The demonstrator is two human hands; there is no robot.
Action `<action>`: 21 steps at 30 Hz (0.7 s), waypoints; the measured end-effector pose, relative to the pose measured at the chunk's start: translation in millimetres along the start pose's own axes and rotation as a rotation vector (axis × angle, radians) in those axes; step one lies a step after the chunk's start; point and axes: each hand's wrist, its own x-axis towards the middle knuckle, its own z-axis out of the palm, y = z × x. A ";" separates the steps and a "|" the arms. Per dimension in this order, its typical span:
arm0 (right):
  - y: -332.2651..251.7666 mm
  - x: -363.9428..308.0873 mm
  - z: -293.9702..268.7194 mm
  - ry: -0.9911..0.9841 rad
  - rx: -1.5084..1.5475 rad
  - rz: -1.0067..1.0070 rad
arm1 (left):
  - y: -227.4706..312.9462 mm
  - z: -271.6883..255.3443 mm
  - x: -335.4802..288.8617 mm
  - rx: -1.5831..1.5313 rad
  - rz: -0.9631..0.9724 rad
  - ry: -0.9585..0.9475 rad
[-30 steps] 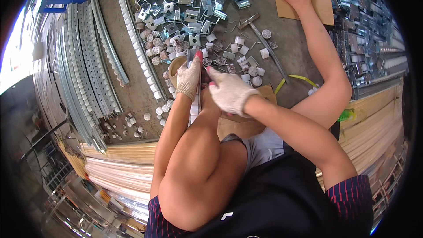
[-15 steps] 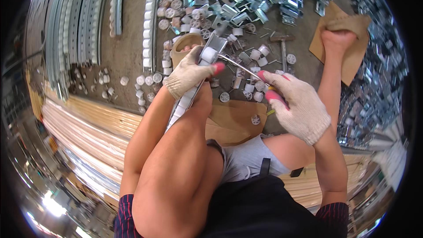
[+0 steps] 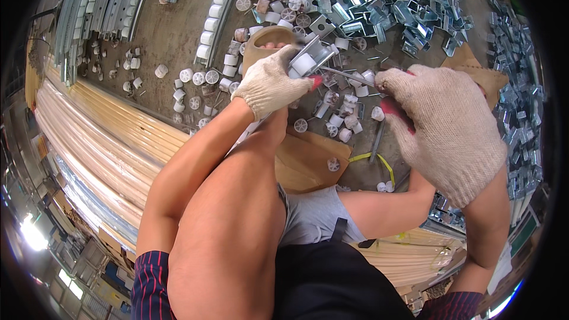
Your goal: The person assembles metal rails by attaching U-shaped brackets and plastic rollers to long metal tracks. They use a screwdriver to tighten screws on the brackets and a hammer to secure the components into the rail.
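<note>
White roller (image 3: pixel 304 64): it sat in the far end of your metal rail (image 3: pixel 323 54), just beyond your left glove, with a little of the rail showing past it.
Metal rail: its long axis ran slantwise, from beside your left leg (image 3: pixel 231 219) up and to the right, passing close by your brown sandal (image 3: pixel 252 47).
Left hand (image 3: pixel 274 80): this was the nearer hand; its gloved fingers were clamped around the rail, the pink thumb tip lying close to the roller.
Right hand (image 3: pixel 444 124): its gloved fingers were closed on a thin metal rod (image 3: pixel 351 76); the glove hid whatever handle it had.
Thin metal rod: from your right fingers, the roller lay to the left and slightly farther away. The rod pointed across the rail, not along it, its tip at the rail's near edge; you could not tell from this view whether it touched the roller.
Rail edges: the walls stood on both sides of the roller, and the end opened toward the bracket pile (image 3: pixel 385 9).
Room between hands: only the rod spanned that gap, above loose rollers (image 3: pixel 345 121) on the floor, with cardboard (image 3: pixel 305 163) nearer you.
Right side: a yellow strap (image 3: pixel 385 164) curved below your right wrist's inner side.
</note>
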 end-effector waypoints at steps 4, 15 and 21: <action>-1.6 4.0 7.6 0.116 0.080 -0.077 | -3.2 5.9 3.3 0.005 0.018 0.000; -36.2 80.2 -45.0 -0.402 -0.092 -0.080 | -10.9 27.5 16.3 0.280 0.068 0.002; -55.8 83.2 -42.1 -0.542 -0.143 -0.116 | -0.1 24.4 11.7 0.113 0.056 0.018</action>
